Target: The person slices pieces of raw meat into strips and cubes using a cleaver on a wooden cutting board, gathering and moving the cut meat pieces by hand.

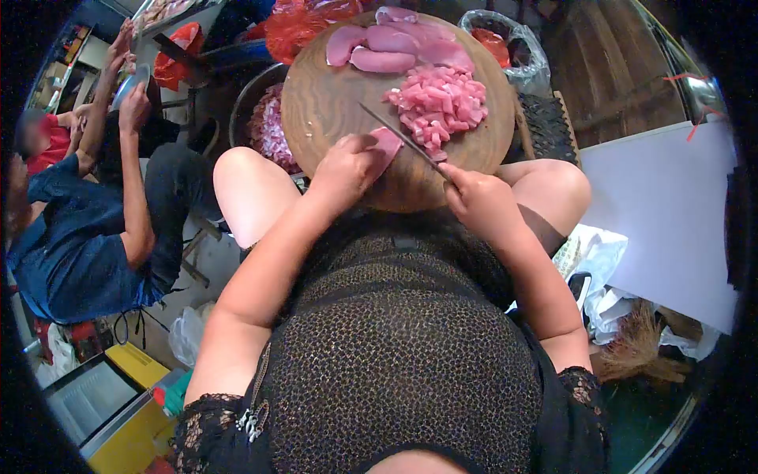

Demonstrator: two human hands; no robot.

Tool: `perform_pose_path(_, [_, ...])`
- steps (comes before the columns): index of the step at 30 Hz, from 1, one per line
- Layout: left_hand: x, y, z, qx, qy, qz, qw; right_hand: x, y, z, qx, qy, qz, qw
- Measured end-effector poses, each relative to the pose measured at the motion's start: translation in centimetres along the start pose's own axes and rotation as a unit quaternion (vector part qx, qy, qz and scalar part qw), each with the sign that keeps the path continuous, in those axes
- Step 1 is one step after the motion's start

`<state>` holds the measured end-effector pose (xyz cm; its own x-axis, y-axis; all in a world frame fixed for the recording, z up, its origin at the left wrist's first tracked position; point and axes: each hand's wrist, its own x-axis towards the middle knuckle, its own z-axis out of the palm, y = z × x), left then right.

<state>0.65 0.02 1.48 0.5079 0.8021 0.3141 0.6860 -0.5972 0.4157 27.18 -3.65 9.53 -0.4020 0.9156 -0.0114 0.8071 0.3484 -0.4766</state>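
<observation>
My right hand grips the handle of a knife, its blade slanting up and left over a round wooden chopping board. Under my left hand is a slice of raw meat, pinched by the fingers close beside the blade. A heap of diced meat lies just beyond the knife, to the right. Several larger meat slices rest at the far side of the board.
Left of the board, a large bowl holds chopped meat. A bag-lined bucket stands at the back right, and red plastic bags lie behind. A person in a dark blue shirt sits at the left. A white panel is on the right.
</observation>
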Motion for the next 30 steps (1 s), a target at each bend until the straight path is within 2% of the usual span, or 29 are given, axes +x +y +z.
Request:
perform_pose_path(2, [1.0, 0.2, 2.2, -0.037, 0.066, -0.039, 0.996, -0.4, 0.1, 0.5, -0.048, 0.017, -0.033, 0.998])
perform_pose_path(6, [1.3, 0.2, 3.4, -0.022, 0.032, -0.060, 0.997, 0.0, 0.5, 1.0, -0.059, 0.013, -0.045, 0.997])
perform_pose_path(8, [1.4, 0.2, 3.2, 0.039, 0.085, 0.000, 0.996, 0.5, 0.4, 0.8, -0.088, -0.008, -0.042, 0.995])
perform_pose_path(12, [1.4, -0.2, 3.3, -0.004, 0.074, -0.017, 0.997, 1.4, 0.5, 0.0, -0.080, -0.018, -0.049, 0.995])
perform_pose_path(14, [1.5, -0.3, 3.4, -0.002, 0.089, 0.012, 0.996, 1.9, 0.6, -0.3, -0.058, -0.059, -0.030, 0.996])
perform_pose_path(21, [1.4, -1.0, 3.8, -0.066, 0.074, -0.033, 0.994, 6.6, -1.2, 0.7, -0.082, -0.169, 0.022, 0.982])
perform_pose_path(24, [1.5, -1.0, 3.7, -0.049, 0.093, -0.019, 0.994, 9.7, -1.4, 3.0, -0.081, -0.138, -0.017, 0.987])
perform_pose_path(26, [1.3, -0.7, 3.2, -0.087, 0.027, -0.062, 0.994, 11.0, -1.1, 3.7, -0.077, -0.119, -0.020, 0.990])
perform_pose_path(27, [1.2, -0.5, 2.8, -0.084, 0.028, -0.061, 0.994, 11.0, -0.7, 3.5, -0.049, -0.061, -0.050, 0.996])
perform_pose_path(29, [1.3, 0.0, 2.4, -0.088, 0.089, -0.042, 0.991, 9.7, -0.2, 3.3, -0.034, 0.016, -0.060, 0.998])
perform_pose_path(30, [1.1, 0.3, 2.0, -0.087, 0.097, -0.037, 0.991, 9.1, 0.0, 2.7, -0.037, 0.017, -0.062, 0.997])
